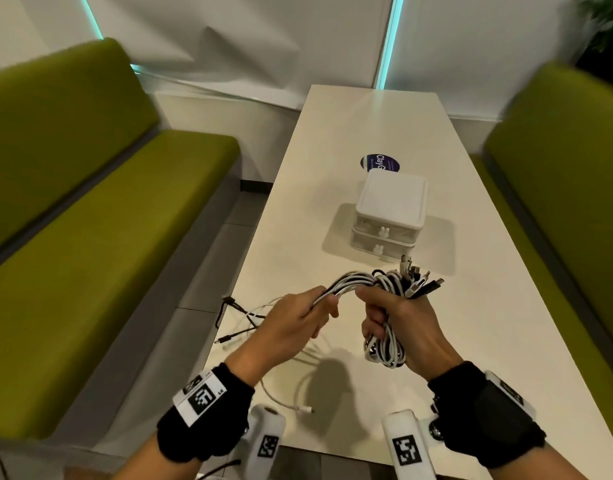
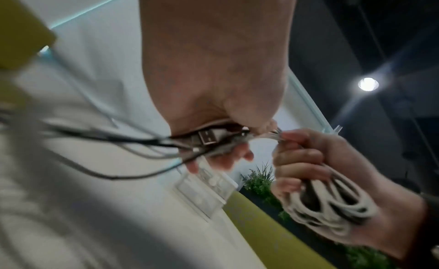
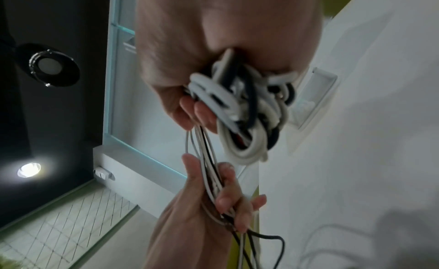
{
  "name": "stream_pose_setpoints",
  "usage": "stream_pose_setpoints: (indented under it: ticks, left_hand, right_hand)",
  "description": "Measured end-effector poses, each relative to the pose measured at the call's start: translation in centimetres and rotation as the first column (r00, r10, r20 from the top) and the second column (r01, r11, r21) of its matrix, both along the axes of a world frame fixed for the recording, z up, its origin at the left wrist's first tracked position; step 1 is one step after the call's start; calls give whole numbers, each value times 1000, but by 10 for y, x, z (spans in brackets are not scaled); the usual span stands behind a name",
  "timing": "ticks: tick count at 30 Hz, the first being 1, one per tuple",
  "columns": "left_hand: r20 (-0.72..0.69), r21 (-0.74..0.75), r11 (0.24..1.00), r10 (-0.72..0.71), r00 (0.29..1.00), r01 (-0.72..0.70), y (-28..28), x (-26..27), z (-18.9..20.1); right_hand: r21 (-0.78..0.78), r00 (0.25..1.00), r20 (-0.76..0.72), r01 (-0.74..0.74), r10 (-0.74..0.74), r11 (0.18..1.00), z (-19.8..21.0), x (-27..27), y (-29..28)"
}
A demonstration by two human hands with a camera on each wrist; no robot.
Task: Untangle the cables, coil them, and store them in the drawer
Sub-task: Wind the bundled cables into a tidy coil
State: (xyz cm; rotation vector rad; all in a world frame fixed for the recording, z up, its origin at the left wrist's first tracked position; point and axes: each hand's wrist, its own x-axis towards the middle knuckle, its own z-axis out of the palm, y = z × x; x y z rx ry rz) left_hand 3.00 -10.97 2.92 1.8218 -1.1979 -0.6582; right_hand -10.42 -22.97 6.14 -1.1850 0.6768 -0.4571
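A bundle of white and black cables (image 1: 384, 337) is partly coiled in my right hand (image 1: 395, 317), whose fingers curl round the loops (image 3: 247, 122); several plugs (image 1: 419, 278) stick out past it. My left hand (image 1: 308, 317) grips the straight run of the same cables (image 1: 346, 284) just left of the coil, with a USB plug (image 2: 207, 137) against its palm. Loose ends (image 1: 249, 317) trail from it over the table's left edge. The small white two-drawer box (image 1: 390, 206) stands beyond the hands, both drawers closed.
The long white table (image 1: 367, 126) runs away from me, with a dark round sticker (image 1: 379, 162) behind the box. A loose white cable end (image 1: 291, 403) lies near the front edge. Green benches (image 1: 90, 237) flank the table on both sides.
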Motion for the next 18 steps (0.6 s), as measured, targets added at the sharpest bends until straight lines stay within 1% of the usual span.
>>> stream_pose_setpoints:
  ticks: [3,6,8,11,12,14,16,18]
  left_hand:
    - [-58,-79,992,97,994,-102,-5,-16,-3]
    - [-95,-132,978,150,984,-162,-11,-28,-3]
    - [-100,-161,972,157,982,-172,-15,-34,-1]
    - [-120,-160,972,153,981,-171,-17,-40,1]
    - [-115,-150,975,149,982,-166,-17,-41,2]
    - [-60,-120,983,132,989,-139,-16,-41,3]
    - [14,-94,991,100,995,-99,-15,-41,6]
    - [66,-62,997,50,997,-46,-15,-42,9]
  right_hand:
    - [21,998,38,43,-44,999,-2,4,4]
    - [-54,998,32,47,-46,997,-2,4,4]
    - [-62,999,17,34,-33,998,0,4,4]
    - [-14,997,83,-3,4,1000,0,3,3]
    - [-4,996,88,-10,10,1000,-2,3,1]
    - [17,996,79,-50,48,999,-3,1,-2]
    - [53,989,82,-129,125,990,-4,-2,-4]
    - [133,973,135,-203,186,970,-4,-5,-4]
